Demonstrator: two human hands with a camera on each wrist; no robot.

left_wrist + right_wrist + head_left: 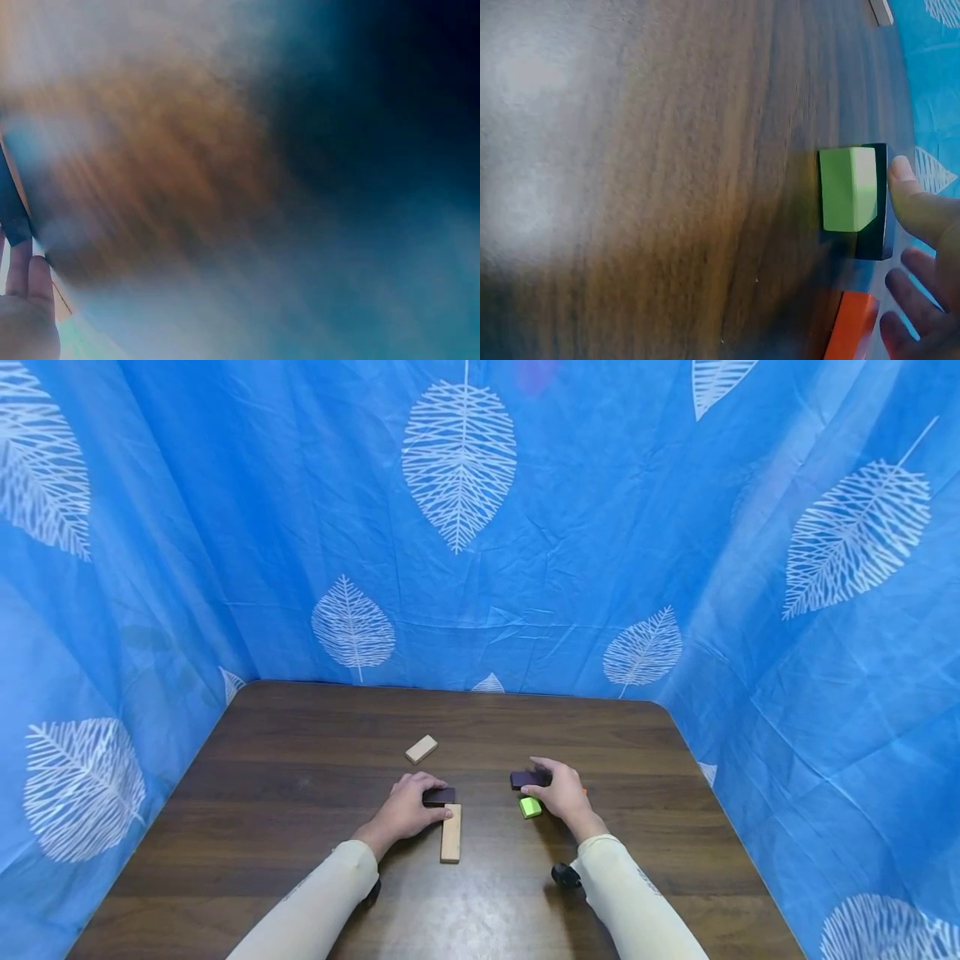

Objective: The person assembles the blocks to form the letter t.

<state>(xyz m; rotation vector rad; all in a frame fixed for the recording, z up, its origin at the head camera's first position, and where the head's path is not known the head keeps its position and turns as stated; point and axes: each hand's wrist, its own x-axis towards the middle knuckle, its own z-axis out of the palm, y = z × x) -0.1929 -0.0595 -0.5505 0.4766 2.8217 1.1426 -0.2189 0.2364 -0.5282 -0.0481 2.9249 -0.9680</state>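
Note:
My left hand [405, 806] spans a dark rectangular block [442, 796], fingers along its far side and thumb at its near side. The thumb tip overlaps the upper end of a pale wooden block [451, 835] that points towards me. In the left wrist view, fingers [21, 270] reach the end of the dark block [13, 199]. My right hand [561, 789] hovers around another dark block [523, 780], thumb and index finger spread. A bright green block [530, 807] lies just in front of it. The right wrist view has the thumb [911, 191] beside that dark block [881, 210].
Another pale wooden block [422, 749] lies farther back on the brown wooden table [315, 843]. A red-orange block [849, 326] sits below the right fingers, mostly hidden in the head view. Blue curtains [540, 527] with white leaves enclose the table.

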